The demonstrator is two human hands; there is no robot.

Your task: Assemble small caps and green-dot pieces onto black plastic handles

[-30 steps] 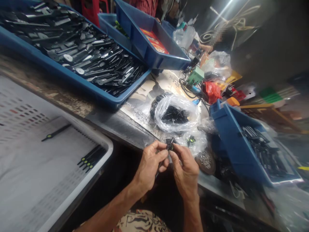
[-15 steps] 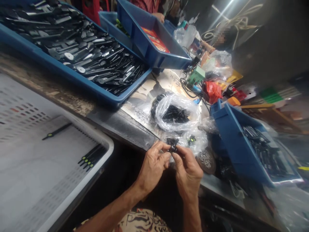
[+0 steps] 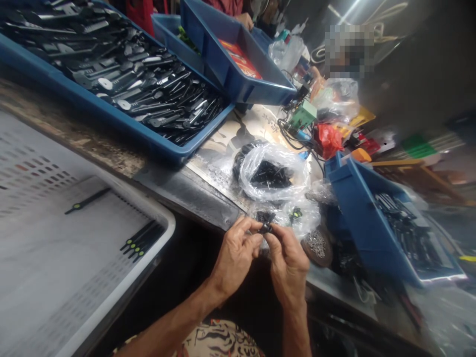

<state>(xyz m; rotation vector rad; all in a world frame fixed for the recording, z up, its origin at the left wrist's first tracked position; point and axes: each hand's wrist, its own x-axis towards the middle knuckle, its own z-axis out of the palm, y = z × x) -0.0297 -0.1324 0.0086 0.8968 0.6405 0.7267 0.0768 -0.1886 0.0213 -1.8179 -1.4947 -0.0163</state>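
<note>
"Pinching something, are the fingers [image 3: 246, 232]?"

"Yes. The left hand [image 3: 235, 256] and the right hand [image 3: 288, 265] meet at the fingertips on a small black plastic part [image 3: 265, 221], held in the air just off the edge of the table [image 3: 186, 196]."

"What lies closest to them?"

"Just behind the hands is a small clear plastic bag [image 3: 295, 223] with a black-and-green part in it. It touches a larger clear plastic bag [image 3: 273, 173] of black parts."

"And to the right?"

"A round heap of small metal rings [image 3: 316, 244], then a tilted blue crate [image 3: 357, 218] holding black pieces."

"Left of the hands?"

"A white tray [image 3: 163, 223], with loose black sticks with green dots [image 3: 141, 242] lying together near its rim and a single black stick [image 3: 87, 201] apart from them."

"Farther along the table?"

"A big blue tray [image 3: 111, 119] heaped with flat black-and-silver pieces, a green box with tangled wires [image 3: 303, 115], and a red plastic bag [image 3: 327, 141]. Past those, a co-worker's hand [image 3: 245, 20] rests on the rim of a tilted blue tray [image 3: 260, 94]."
</note>
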